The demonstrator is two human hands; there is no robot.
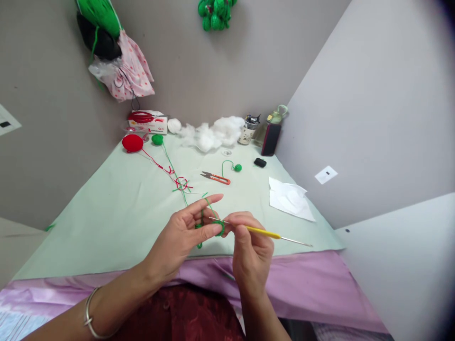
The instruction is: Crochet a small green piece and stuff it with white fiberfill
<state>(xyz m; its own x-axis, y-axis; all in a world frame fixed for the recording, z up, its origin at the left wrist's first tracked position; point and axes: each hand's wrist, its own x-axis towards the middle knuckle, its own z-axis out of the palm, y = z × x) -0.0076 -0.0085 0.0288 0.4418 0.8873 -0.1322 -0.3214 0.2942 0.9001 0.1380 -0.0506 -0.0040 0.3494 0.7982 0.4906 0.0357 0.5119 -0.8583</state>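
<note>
My left hand (185,229) pinches a small green crochet piece (220,228) between thumb and fingers, its index finger stretched out with green yarn looped round it. My right hand (251,246) grips a crochet hook (263,231) with a yellow handle and metal ends. The hook's thin left tip lies at the top of the green piece, with yarn beside it. Whether the tip passes through a stitch I cannot tell. From the left hand the green yarn runs back over the table to a green yarn ball (157,139).
Orange thread snips (215,177), a small green crocheted ball (238,167) and short red and green yarn pieces (181,183) lie beyond my hands. Farther back are a red yarn ball (132,143), white stuffing (213,135), a cup of tools (248,131) and a phone (271,140). White paper (289,199) lies right.
</note>
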